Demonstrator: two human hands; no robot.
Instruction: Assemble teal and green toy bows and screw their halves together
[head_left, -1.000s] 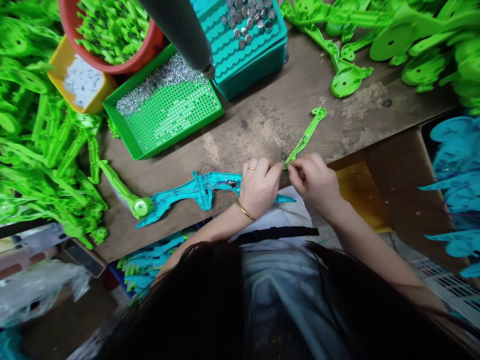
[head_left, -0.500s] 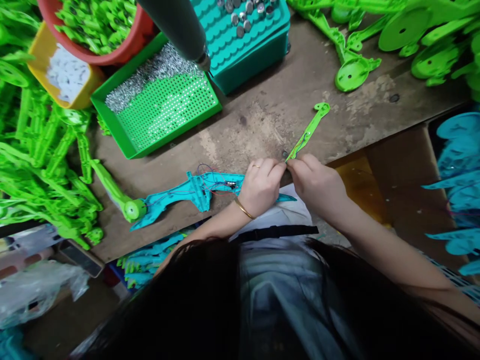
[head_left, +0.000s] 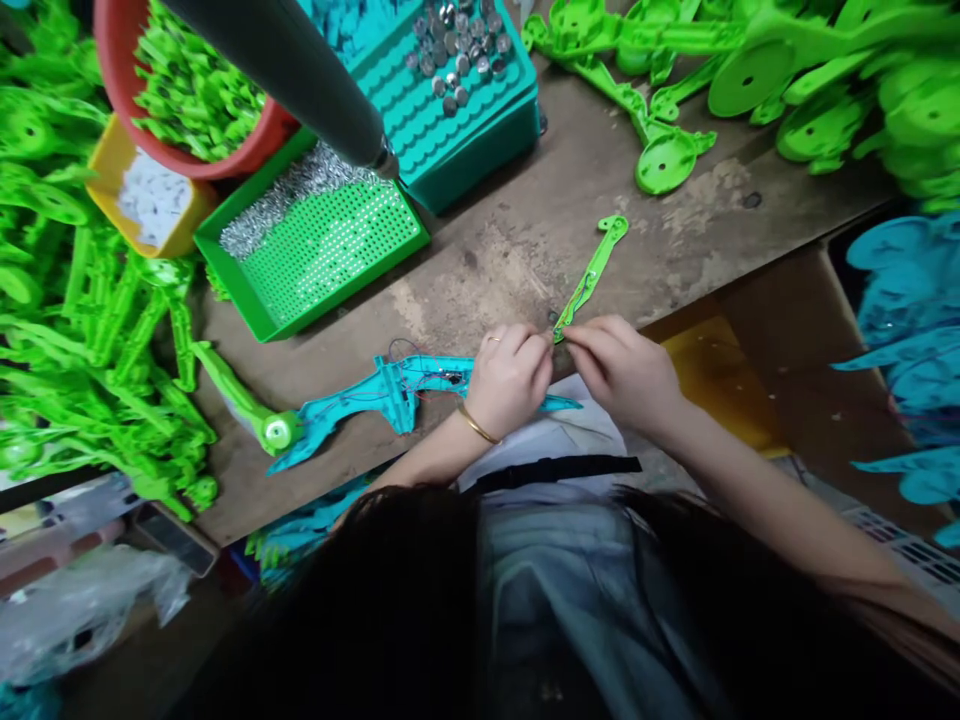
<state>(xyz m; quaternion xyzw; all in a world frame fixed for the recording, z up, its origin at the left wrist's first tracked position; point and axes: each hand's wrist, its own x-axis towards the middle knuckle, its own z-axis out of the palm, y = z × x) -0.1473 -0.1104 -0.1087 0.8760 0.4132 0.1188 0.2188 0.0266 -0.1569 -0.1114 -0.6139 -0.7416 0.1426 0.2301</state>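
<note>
1. Green strip (head_left: 601, 265): lies on the worktop (head_left: 487, 270), near end at the fingers, thin wires (head_left: 577, 296) along its lower half. From the fingers, its long axis points to 1 o'clock.
2. Right hand (head_left: 630, 375): at 5 o'clock of the near end. Thumb and forefinger are drawn together there; whether they clamp the strip or a wire cannot be told.
3. Left hand (head_left: 511, 375): at 7 o'clock of the same end. Fingers are curled; their grip is hidden. Both hands sit just beside the end, neither clearly nearer.
4. Blue frame (head_left: 352, 398): extends toward 9 o'clock, partly covered by the left hand; wires cross it.
5. Green tray (head_left: 352, 287): 10 o'clock. Teal box (head_left: 480, 158), bearing metal discs (head_left: 450, 104): 11 o'clock.
6. Green parts (head_left: 750, 80): heaped between 1 and 2 o'clock.
7. Markings: no brand, label or writing is legible.
</note>
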